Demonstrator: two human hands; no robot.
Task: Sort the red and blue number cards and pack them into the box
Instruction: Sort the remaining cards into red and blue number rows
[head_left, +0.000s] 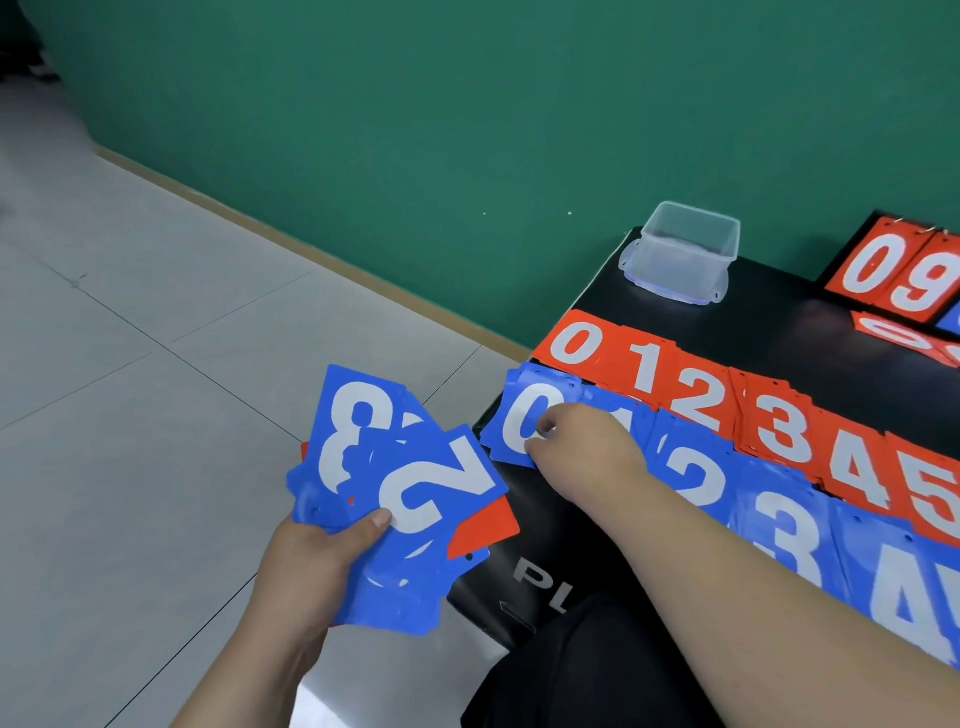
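— Grey tile floor (130, 312) on the L, green wall (467, 104) behind; what's the nearest hand doing?
— left hand (311, 556) sits low, off the table's L edge, thumb clamped over a fan of cards (363, 519); blue 8 (353, 431) at the back, blue 2 (436, 483) on top, a red card (488, 530) poking out from under on the R side
— Next along?
— black table (753, 332) w/ white "PL" on its near side; right hand (587, 441) reaches across to the blue 0 card (519, 415) at the L end of the blue row (779, 519); fingers bent down onto it; pinch or just a press, can't tell
— Rows?
— red row (675, 384) reads 0, 1, 2, 3, 4, 5 L to R, small stacks edge to edge; blue row lies just in front, touching it; 0, one digit mostly hidden by the hand, then 2, 3, 4; both run out of frame R
— Box?
— clear plastic box (680, 254) at the table's back edge, nr the wall, behind the red row, well apart from both hands; upright or upturned, can't tell
— Far R?
— flip scoreboard (893, 270) showing red 0 and 9, cut by the frame; loose red cards (898, 332) just in front
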